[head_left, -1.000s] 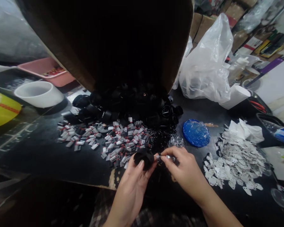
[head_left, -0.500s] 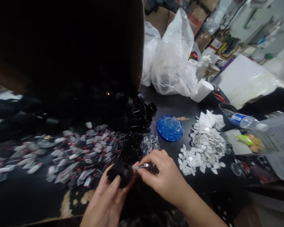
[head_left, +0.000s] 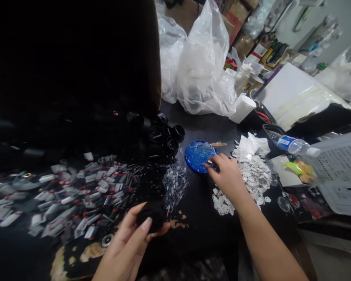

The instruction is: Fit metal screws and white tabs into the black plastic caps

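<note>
My left hand is closed round a black, round, hollow-looking plastic part low in the middle of the head view, thumb pressed on its near side. Farther up and right, my right hand reaches over a round blue lid smeared with clear, grease-like gel. Its fingertips are pinched together at the lid's right edge. Something small and dark shows between them, too small to name. Just left of the lid lies a heap of small grey metal pieces. White flat plates are piled beside my right wrist.
Grey cylinders with red bands spread across the left of the table. Black round parts cluster behind. Plastic bags, a white roll, a water bottle and a printed sheet line the back and right.
My right hand has left the black part, where it held a small metal piece, and moved up and right to the blue lid. My left hand still holds the part. The view has shifted.
</note>
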`<state>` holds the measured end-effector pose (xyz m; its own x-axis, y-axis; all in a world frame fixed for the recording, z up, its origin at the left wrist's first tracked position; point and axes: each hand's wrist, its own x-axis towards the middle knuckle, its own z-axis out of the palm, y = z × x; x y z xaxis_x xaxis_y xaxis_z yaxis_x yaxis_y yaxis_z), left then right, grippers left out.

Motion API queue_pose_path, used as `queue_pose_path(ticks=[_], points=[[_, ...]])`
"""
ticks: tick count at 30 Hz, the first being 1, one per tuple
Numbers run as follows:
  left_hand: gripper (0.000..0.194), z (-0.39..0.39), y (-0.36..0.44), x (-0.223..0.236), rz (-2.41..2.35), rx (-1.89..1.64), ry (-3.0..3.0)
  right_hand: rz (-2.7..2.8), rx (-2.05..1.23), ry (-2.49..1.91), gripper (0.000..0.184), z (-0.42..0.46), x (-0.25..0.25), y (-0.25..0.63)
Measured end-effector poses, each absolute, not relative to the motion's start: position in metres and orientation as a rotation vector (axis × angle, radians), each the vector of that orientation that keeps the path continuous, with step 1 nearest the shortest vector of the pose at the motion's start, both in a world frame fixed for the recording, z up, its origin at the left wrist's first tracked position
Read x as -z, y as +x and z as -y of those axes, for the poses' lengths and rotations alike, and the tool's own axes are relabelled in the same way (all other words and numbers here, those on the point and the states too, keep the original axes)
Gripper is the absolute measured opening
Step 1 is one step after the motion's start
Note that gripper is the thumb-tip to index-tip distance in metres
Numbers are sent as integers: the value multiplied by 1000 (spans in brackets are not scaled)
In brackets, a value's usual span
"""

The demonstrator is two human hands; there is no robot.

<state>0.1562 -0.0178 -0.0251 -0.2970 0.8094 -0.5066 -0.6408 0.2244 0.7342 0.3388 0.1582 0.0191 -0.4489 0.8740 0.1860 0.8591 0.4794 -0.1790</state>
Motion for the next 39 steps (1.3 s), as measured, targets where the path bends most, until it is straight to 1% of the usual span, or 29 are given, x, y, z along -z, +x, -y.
queue_pose_path(ticks=[7,11,15,17,18,22,24,26,29,33,36,39], points=[[30,16,156,25,-1201,-1461,169,2523,-42,-1460,15,-162,-7,333],[30,18,155,31,-1157,-1463,126,2467,-129,-1461,14,-163,-8,334],[31,20,156,32,-1138,-1462,118,2337,-310,-1454,14,-153,-19,336],[28,19,159,28,-1125,-1466,91,2251,-482,-1435,15,-141,-24,334],[24,18,161,26,-1105,-1475,61,2175,-627,-1426,16,-134,-26,331],[8,13,167,17,-911,-1467,-41,1700,-1359,-1320,20,-102,-28,314],[7,11,167,14,-815,-1439,-74,1602,-1528,-1267,20,-89,-29,305],[9,10,165,13,-751,-1419,-112,1655,-1550,-1262,19,-81,-32,299],[12,12,163,12,-699,-1411,-133,1792,-1451,-1292,17,-76,-37,296],[13,14,163,12,-696,-1407,-73,1842,-1384,-1290,14,-75,-41,295],[14,16,163,12,-803,-1415,36,1900,-1348,-1285,12,-74,-42,295],[17,20,163,14,-1032,-1443,191,1986,-1283,-1284,9,-71,-43,295]])
